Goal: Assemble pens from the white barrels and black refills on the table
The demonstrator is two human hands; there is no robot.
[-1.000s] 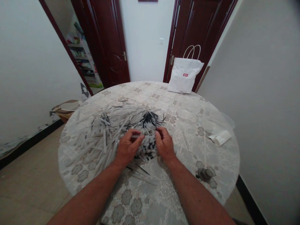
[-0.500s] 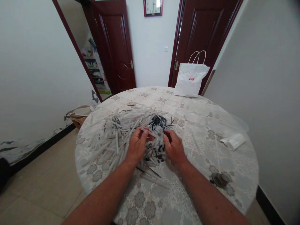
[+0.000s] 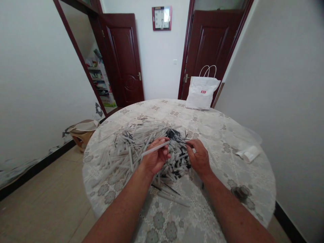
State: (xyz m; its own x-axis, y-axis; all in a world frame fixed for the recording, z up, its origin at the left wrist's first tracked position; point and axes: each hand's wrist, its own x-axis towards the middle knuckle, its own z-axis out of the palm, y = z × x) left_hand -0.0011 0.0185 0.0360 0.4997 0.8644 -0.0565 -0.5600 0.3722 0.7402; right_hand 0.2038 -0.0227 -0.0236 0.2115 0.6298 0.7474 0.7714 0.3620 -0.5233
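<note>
A slim, translucent white tube (image 3: 157,147) slants across my left hand (image 3: 157,158), pinched near its upper right end, with the fingers curled beneath. My right hand (image 3: 198,157) is closed with thumb and forefinger together on a thin black rod (image 3: 179,142). That rod points left toward the tube's end; whether the two touch is too small to tell. Under and beyond both hands spreads a heap of similar white tubes (image 3: 121,153). A cluster of thin black rods (image 3: 174,133) lies at its back right, and short pieces with black ends (image 3: 178,170) lie below the hands.
The round table has a flowered cloth (image 3: 162,219). A white paper bag (image 3: 202,94) stands at its back edge. On the right lie a white packet (image 3: 249,154) and a small dark round object (image 3: 240,193). A stool (image 3: 82,133) stands left of the table.
Both hands have risen a little and drawn farther apart. The tube now shows along its length in my left hand, the black rod between the hands. The view has tipped upward.
</note>
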